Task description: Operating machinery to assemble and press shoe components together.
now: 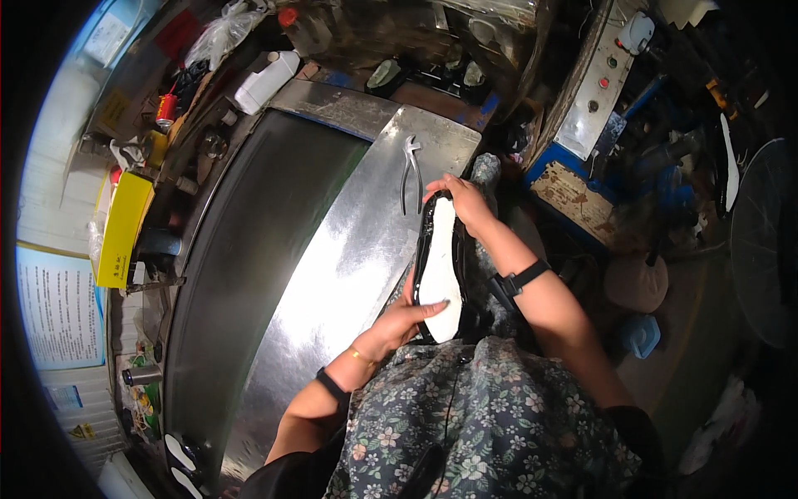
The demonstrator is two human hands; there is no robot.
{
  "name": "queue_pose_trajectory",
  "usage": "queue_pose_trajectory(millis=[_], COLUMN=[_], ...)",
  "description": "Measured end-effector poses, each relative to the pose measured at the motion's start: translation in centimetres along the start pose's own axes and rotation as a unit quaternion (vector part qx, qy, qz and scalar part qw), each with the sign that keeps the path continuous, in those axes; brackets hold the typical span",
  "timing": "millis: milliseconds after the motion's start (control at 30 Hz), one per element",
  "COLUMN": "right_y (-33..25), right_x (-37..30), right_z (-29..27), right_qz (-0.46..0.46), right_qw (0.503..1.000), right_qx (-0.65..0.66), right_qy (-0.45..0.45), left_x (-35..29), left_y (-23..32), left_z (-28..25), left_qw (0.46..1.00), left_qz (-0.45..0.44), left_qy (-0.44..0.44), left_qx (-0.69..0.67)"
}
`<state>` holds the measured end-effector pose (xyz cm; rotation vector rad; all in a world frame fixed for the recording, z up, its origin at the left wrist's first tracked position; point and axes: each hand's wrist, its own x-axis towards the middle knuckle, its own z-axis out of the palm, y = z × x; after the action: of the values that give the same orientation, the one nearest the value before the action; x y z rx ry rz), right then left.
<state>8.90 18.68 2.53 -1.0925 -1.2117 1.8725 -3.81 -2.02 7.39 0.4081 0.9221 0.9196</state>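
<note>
A black shoe upper (426, 237), sole side up with a long white insole (440, 258) facing me, lies lengthwise in front of my body. My left hand (401, 320) grips its near end, the thumb lying across the white insole and the fingers hidden below. Curled over the far, narrower end are the fingers of my right hand (463, 204). Metal pincers (411, 176) rest on the shiny metal plate (320, 274), just beyond and left of the shoe. A floral apron (490, 407) covers my lap beneath it.
Left of the plate runs a dark conveyor belt (249, 224). Beyond it stand a yellow box (125, 229) and a white plastic jug (266, 81). More shoes with white insoles (179, 453) sit at the lower left. A machine panel with buttons (600, 91) rises at the right.
</note>
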Motion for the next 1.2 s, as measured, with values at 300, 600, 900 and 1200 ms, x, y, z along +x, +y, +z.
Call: queue_pose_trajectory(millis=[300, 600, 900, 1200], right_y=[-7.9, -27.1, -16.9, -6.7], right_x=[-3.7, -23.2, -22.6, -20.0], right_z=[-18.4, -40.8, -32.0, -4.1], right_qz=[-0.265, 0.027, -0.322, -0.344], right_qw=[0.904, 0.495, 0.562, 0.912], right_qx=[-0.309, -0.636, -0.51, -0.222], right_qy=[0.129, 0.591, 0.566, 0.02], left_x=[0.4, 0.0, 2.7, 6.1], left_y=[5.2, -2.5, 0.7, 9.0], left_z=[-7.0, -6.8, 1.3, 8.8], left_qw=[0.901, 0.553, 0.88, 0.962], left_qz=[0.245, 0.168, 0.249, 0.222], left_qy=[0.15, 0.22, 0.123, 0.144], left_qx=[0.326, 0.786, 0.385, -0.062])
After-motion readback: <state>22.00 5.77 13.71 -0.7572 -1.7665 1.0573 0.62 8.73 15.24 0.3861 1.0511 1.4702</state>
